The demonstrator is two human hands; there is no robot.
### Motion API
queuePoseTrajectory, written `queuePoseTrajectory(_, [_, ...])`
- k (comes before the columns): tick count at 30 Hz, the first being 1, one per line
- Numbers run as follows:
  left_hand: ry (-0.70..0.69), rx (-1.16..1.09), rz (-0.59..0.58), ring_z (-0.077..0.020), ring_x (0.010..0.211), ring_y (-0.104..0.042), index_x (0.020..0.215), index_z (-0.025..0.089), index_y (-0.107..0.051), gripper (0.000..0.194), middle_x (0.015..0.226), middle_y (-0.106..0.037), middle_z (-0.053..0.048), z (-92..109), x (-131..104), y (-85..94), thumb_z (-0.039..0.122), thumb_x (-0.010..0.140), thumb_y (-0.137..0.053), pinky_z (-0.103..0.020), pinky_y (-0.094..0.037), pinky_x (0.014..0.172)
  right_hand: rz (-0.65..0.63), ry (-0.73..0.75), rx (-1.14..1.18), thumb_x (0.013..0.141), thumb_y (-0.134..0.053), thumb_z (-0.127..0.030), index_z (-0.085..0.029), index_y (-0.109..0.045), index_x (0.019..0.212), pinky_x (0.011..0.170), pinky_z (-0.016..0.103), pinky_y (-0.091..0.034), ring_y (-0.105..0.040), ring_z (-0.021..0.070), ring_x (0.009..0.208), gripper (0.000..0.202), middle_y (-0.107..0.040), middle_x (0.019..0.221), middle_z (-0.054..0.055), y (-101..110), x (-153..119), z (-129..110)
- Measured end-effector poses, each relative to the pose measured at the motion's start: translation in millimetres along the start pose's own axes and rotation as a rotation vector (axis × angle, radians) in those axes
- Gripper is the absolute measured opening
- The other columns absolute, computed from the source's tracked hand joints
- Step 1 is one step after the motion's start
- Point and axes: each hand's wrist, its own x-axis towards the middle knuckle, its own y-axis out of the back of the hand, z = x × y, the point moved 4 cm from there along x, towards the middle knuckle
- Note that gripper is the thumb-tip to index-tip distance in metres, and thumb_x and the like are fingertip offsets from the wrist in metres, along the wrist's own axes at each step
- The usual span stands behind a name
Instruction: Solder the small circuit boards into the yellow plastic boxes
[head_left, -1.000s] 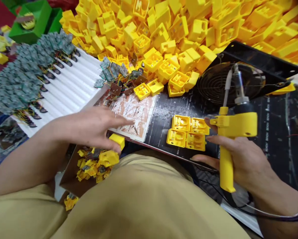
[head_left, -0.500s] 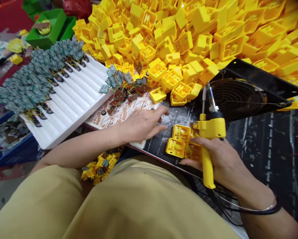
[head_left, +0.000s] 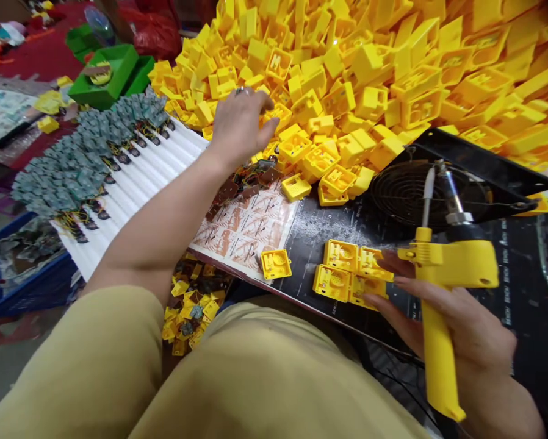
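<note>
My right hand [head_left: 466, 323] is closed around a yellow soldering gun [head_left: 457, 265], its metal tip pointing away from me. Fingers of that hand also touch the right side of a block of small yellow plastic housings [head_left: 335, 281], which lie open side up on the black mat. A single yellow housing [head_left: 276, 264] lies apart, left of the block. My left hand [head_left: 241, 125] is stretched over the near left edge of a big heap of yellow housings [head_left: 320, 67], fingers apart. Nothing shows in it. Brown boards with wires [head_left: 255, 177] lie just below that hand.
On the left, a white ridged foam tray [head_left: 141, 177] carries rows of grey-green wired parts [head_left: 72, 164]. A black fan [head_left: 439, 183] stands beyond the mat. Green bins [head_left: 107, 76] are at the back left, and a blue crate [head_left: 8, 292] is low at left.
My left hand has moved up and away, from the mat to the heap. A single housing now shows on the mat's left. My right hand and the soldering gun have shifted right.
</note>
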Motion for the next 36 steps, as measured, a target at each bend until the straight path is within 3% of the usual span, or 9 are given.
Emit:
queuePoseTrajectory(5, [0.203,0.023,-0.175,-0.0265,0.102,-0.062,0.101,0.019,-0.070,0.026,0.105,-0.071,-0.006,-25.6,66.9,-39.4,0.025,0.076,-0.067,-0.043,-0.046,0.087,0.071,0.059,-0.174,0.086,-0.071,-0.026,-0.020,-0.059,0.106,0.047,0.023,-0.041,-0.053,0.0090,0.047,0.024,-0.058,0.062,-0.007,5.7,9.1,-14.8])
queuePoseTrajectory(11, [0.099,-0.314,-0.078,-0.0187,0.089,-0.066,0.093,0.011,-0.073,0.028,0.089,-0.073,-0.004,-38.1,58.4,-29.9,0.035,0.082,-0.062,-0.038,-0.052,0.083,0.042,0.001,0.007,0.079,-0.074,-0.011,-0.022,-0.057,0.118,0.062,0.025,-0.052,-0.069,0.0155,0.076,0.044,-0.072,0.092,0.000,5.7,9.1,-9.2])
queuePoseTrajectory(15, [0.059,-0.513,-0.041,-0.0125,0.092,-0.065,0.108,0.009,-0.067,0.042,0.101,-0.072,-0.002,-38.7,39.1,2.0,0.045,0.093,-0.052,-0.035,-0.056,0.087,-0.038,-0.048,0.269,0.078,-0.078,-0.018,-0.019,-0.051,0.125,0.088,0.036,-0.056,-0.065,0.0246,0.107,0.055,-0.065,0.119,0.011,-13.9,15.1,-12.7])
queuePoseTrajectory(18, [0.029,-0.826,0.062,-0.0122,0.089,-0.068,0.105,0.019,-0.065,0.032,0.101,-0.070,0.000,-29.2,18.3,23.2,0.046,0.090,-0.060,-0.032,-0.061,0.080,-0.166,0.024,0.340,0.084,-0.072,-0.037,-0.020,-0.044,0.128,0.091,0.042,-0.054,-0.065,0.0247,0.103,0.055,-0.065,0.110,0.010,-39.2,28.2,-32.6])
queuePoseTrajectory(21, [-0.033,-1.140,0.112,-0.0086,0.061,-0.063,0.094,0.020,-0.066,0.022,0.075,-0.065,0.003,-15.2,-12.8,32.2,0.038,0.082,-0.071,-0.028,-0.058,0.055,-0.248,0.140,0.318,0.091,-0.061,-0.045,-0.020,-0.041,0.127,0.098,0.042,-0.050,-0.065,0.0212,0.095,0.048,-0.066,0.101,0.006,-61.7,41.7,-54.7])
queuePoseTrajectory(24, [-0.080,-1.055,0.070,-0.0054,0.049,-0.054,0.098,0.017,-0.064,0.020,0.066,-0.062,0.004,0.7,-53.8,22.2,0.028,0.083,-0.070,-0.022,-0.046,0.043,-0.247,0.179,0.217,0.098,-0.053,-0.031,-0.021,-0.040,0.125,0.093,0.038,-0.049,-0.064,0.0177,0.086,0.032,-0.065,0.096,0.003,-73.3,48.7,-61.9])
queuePoseTrajectory(29, [-0.288,-0.608,0.001,-0.0111,0.072,-0.065,0.090,0.016,-0.062,0.008,0.080,-0.070,0.000,32.0,-122.2,-21.5,0.023,0.088,-0.060,-0.023,-0.051,0.067,-0.188,0.063,0.009,0.094,-0.060,-0.030,-0.018,-0.045,0.124,0.087,0.043,-0.047,-0.063,0.0209,0.076,0.036,-0.063,0.087,0.004,-66.7,44.6,-44.2])
queuePoseTrajectory(33, [-0.275,-0.607,-0.117,-0.0118,0.075,-0.068,0.098,0.015,-0.063,0.012,0.084,-0.074,-0.002,43.7,-149.2,-46.9,0.019,0.088,-0.056,-0.022,-0.050,0.070,-0.091,0.015,0.022,0.086,-0.070,-0.040,-0.020,-0.052,0.120,0.093,0.041,-0.050,-0.066,0.0205,0.081,0.044,-0.067,0.092,0.004,-41.9,40.4,-36.8])
queuePoseTrajectory(36, [-0.267,-0.621,-0.171,-0.0129,0.078,-0.069,0.101,0.014,-0.064,0.016,0.084,-0.075,-0.002,45.5,-153.6,-48.5,0.017,0.087,-0.057,-0.025,-0.049,0.078,0.097,-0.072,0.066,0.080,-0.077,-0.024,-0.025,-0.062,0.102,0.068,0.029,-0.054,-0.064,0.0156,0.067,0.027,-0.068,0.081,-0.001,-11.1,34.9,-33.2])
